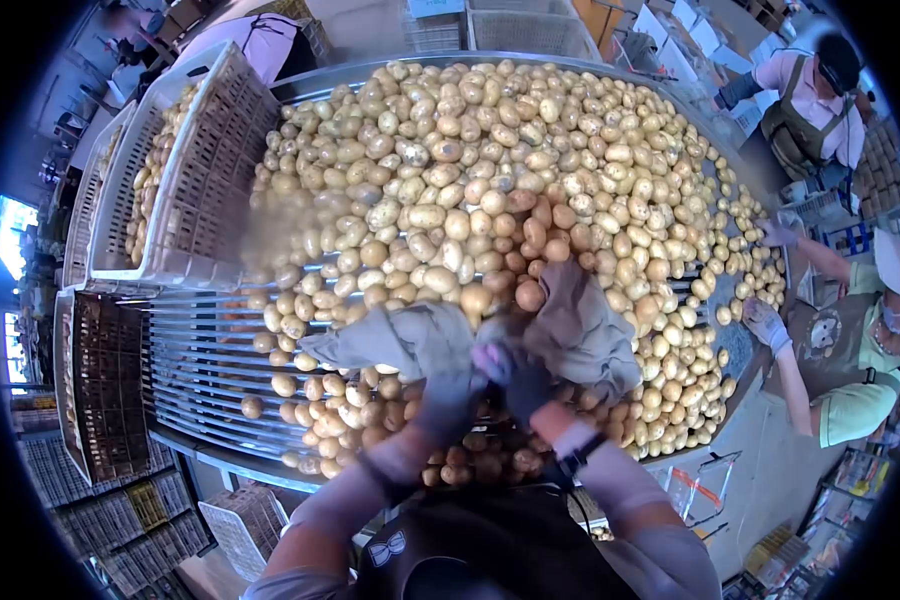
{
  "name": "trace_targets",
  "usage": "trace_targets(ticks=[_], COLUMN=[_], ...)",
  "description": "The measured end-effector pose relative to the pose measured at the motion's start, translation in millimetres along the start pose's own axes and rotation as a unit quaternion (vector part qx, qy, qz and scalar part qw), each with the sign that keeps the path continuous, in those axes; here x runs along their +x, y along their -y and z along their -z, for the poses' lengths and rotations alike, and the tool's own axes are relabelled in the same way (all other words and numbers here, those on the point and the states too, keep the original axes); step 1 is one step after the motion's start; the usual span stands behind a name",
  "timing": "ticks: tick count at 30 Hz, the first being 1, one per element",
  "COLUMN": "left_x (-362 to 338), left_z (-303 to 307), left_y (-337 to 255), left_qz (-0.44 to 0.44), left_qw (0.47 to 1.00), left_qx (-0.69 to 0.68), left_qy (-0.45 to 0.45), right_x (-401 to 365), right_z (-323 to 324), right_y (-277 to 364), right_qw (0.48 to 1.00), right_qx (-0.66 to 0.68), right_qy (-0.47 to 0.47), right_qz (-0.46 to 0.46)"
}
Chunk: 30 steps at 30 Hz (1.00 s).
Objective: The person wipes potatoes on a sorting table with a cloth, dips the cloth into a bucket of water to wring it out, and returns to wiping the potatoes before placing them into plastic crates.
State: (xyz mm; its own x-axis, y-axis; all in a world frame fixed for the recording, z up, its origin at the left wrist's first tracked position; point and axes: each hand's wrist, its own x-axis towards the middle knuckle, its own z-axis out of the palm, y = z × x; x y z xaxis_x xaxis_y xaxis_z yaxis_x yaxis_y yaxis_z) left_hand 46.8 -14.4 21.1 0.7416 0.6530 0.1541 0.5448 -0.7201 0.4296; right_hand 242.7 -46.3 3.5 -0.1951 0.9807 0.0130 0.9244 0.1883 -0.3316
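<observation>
Your 2 hands, left hand (pixel 446 404) and right hand (pixel 528 382), meet at the grey cloth (pixel 410 342); blur hides whether either grips. It lies over yellowish produce (pixel 440 215) heaped on the slatted bench (pixel 210 350), right of 1 white crate (pixel 198 175).

Seen from a single camera worn on the head, a wide, round view looks forward and steeply down over the wearer's dark shirt (pixel 490 545), which sits close to the lens at 6 o'clock. The wearer's left hand (pixel 445 395) and right hand (pixel 525 380) fall just below center, within arm's reach, above a slatted table (pixel 220 345) whose far edge curves across 12 o'clock. The lens also takes in a white crate (pixel 195 190) at 10 o'clock, a co-worker's green sleeve (pixel 860 410) between 3 and 4, and, farther off, a person in a dark cap (pixel 837 62) near 2 o'clock.
</observation>
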Motion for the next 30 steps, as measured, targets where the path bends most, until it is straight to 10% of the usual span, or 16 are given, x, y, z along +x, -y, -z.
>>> trace_targets(ticks=[1,3,6,11,12,14,17,18,19,22,25,30], left_x=[42,103,122,-35,-31,-56,-20,-6,16,68,50,32], left_z=[-9,3,15,-5,56,6,15,6,-4,41,23,188], left_y=[10,11,21,4,-30,-9,-18,-1,25,13,41,-9], left_qz=[0.039,0.14,0.144,0.014,0.092,0.036,0.128,0.114,0.107,0.217,0.122,0.014], left_qw=[0.961,0.986,0.978,0.997,0.977,0.981,0.987,0.988,0.991,0.97,0.958,0.89], left_qx=[0.272,0.076,0.15,-0.07,-0.09,-0.19,0.001,-0.104,-0.025,0.015,-0.257,-0.44], left_qy=[0.015,-0.052,0.018,-0.033,0.17,0.03,0.096,-0.02,0.075,0.111,0.037,-0.12], right_x=[30,68,88,-23,-56,-55,-29,11,29,65,53,-10], right_z=[9,0,8,28,14,16,-26,-14,-27,-56,33,73], right_y=[-2,-21,-14,17,21,34,18,22,2,-32,5,-3], right_qw=[0.997,0.992,0.984,0.992,0.994,0.993,0.999,0.972,0.988,0.989,0.992,0.987], right_qx=[-0.054,-0.115,-0.094,-0.055,-0.033,0.025,0.023,0.012,-0.152,-0.097,0.109,0.134], right_qy=[0.035,-0.012,-0.108,0.095,0.091,0.102,0.033,0.181,0.024,-0.113,0.065,-0.055], right_qz=[-0.05,-0.054,-0.107,0.056,0.058,0.053,0.027,-0.149,0.015,-0.002,-0.015,0.063])
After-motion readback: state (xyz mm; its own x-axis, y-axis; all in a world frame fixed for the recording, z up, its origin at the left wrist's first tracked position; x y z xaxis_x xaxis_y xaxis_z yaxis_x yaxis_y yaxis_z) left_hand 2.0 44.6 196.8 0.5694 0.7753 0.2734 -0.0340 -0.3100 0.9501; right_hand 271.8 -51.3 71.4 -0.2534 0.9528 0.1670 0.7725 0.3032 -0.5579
